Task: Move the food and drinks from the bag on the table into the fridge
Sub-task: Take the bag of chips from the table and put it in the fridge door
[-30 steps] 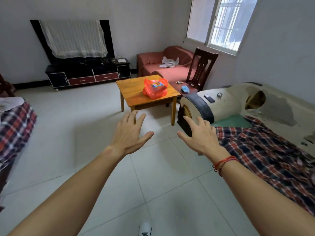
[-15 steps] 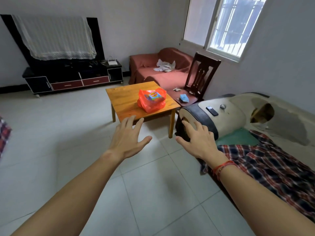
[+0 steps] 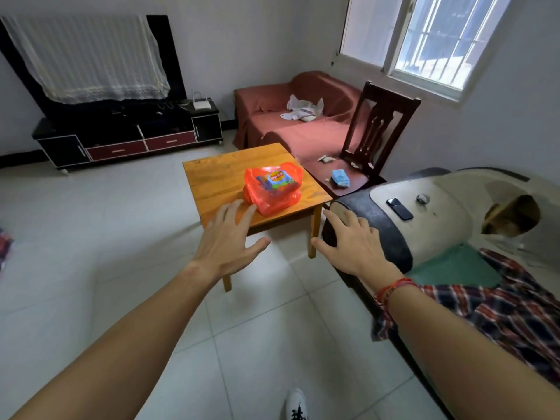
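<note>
Head view, approach stage. We look across a tiled floor (image 3: 91, 237) toward a small square wooden surface (image 3: 212, 180) standing on four legs, with a covered sofa (image 3: 272, 128) beyond its far edge and a dark wooden chair (image 3: 375, 137) just off its right edge. A plaid-draped couch arm (image 3: 424, 207) lies to the right, well clear of the work. No fridge appears in this view.

On the surface, the orange plastic bag (image 3: 272, 195) sits toward the near right corner, slumped rather than upright, its long axis running roughly from the near edge toward the far right corner. Through the thin plastic we make out a blue snack packet (image 3: 277, 179); other contents are too indistinct to name.

Both arms extend forward. The left hand (image 3: 227, 241) is empty, fingers spread, and its fingertips overlap the near edge of the surface in the picture, just short of the bag; whether they touch the wood we cannot tell. The right hand (image 3: 354, 244), likewise empty and spread, hovers beyond the near right corner, beside the table leg, with a red cord at the wrist.

The bag lies ahead of both hands and between their lines of reach, slightly nearer the left. We judge that the task has barely begun: the bag is not yet grasped, and the coming move calls for a short forward reach.
</note>
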`<state>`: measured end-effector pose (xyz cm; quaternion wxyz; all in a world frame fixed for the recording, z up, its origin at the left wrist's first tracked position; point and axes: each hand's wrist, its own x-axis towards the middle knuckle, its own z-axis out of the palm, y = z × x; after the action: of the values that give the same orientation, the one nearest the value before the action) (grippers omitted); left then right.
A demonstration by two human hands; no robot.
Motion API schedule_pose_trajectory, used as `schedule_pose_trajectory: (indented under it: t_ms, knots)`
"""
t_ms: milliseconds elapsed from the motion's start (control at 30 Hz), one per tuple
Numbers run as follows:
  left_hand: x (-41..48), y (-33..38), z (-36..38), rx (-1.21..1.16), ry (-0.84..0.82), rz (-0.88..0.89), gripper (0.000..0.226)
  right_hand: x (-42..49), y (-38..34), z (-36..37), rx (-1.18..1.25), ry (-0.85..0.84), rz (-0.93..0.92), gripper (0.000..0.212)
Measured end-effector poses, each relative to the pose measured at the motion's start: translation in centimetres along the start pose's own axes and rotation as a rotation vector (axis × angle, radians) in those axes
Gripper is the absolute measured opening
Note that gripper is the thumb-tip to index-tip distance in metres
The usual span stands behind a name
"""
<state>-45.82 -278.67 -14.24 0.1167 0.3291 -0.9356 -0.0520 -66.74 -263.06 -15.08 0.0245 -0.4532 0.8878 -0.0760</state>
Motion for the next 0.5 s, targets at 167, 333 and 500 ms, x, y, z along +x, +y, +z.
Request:
schedule_pose_trajectory:
  t_ms: [167, 333, 500]
  knots:
    - [8.4, -0.4, 1.7, 0.029, -0.001, -0.014, 0.085, 8.5, 2.5, 0.4, -0.005, -0.028, -0.023, 0.078]
    - [15.4, -1.3, 3.4, 0.046, -0.017, -0.049, 0.09, 16.0, 3.7, 1.0, 0.013, -0.058, -0.046, 0.078]
    - [20.8, -3.0, 5.6, 0.03, -0.046, -0.068, 0.081, 22.0, 3.7, 2.1, 0.009, -0.096, -0.074, 0.08]
